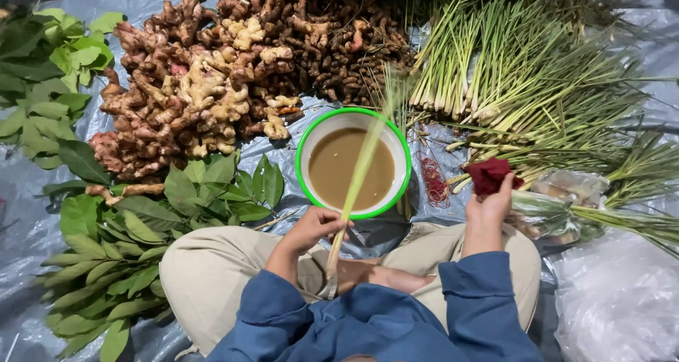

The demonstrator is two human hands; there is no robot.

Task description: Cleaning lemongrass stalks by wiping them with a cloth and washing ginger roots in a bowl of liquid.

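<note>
Blue sleeves and crossed legs in beige trousers fill the lower centre. Her left hand [316,225] is clamped on a lemongrass stalk [356,181] slanting across the green-rimmed bowl [309,135] of murky brown water at mid-frame. Right hand [488,205] grips a dark red cloth [489,174], right of centre. Ginger roots [191,86] are heaped upper left, with lemongrass bundles [523,79] upper right.

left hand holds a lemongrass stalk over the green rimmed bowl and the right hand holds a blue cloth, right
Not quite. In the head view the right hand holds a dark red cloth, not a blue one. The left hand does hold a lemongrass stalk over the green-rimmed bowl.
</note>
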